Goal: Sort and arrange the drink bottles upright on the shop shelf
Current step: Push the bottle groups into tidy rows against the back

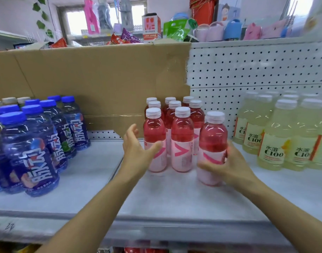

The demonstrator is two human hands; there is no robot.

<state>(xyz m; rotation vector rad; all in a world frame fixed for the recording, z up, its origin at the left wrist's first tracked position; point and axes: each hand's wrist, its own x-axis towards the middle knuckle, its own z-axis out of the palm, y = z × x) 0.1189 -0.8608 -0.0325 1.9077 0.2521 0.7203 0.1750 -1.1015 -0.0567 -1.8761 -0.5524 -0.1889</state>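
Note:
Several pink drink bottles (182, 137) with white caps stand upright in rows at the middle of the white shelf (156, 198). One more pink bottle (213, 139) stands upright at the front right of that group. My right hand (227, 167) grips its lower half, fingers curled round the label. My left hand (136, 152) is open beside the front left pink bottle (154, 136), thumb against its label, fingers straight.
Blue-capped bottles (34, 147) crowd the shelf's left part. Pale yellow C100 bottles (277, 139) fill the right. Cardboard (94, 79) and a white pegboard (257, 70) form the back wall. Snacks and cups sit on top. Bare shelf lies between the blue and pink groups.

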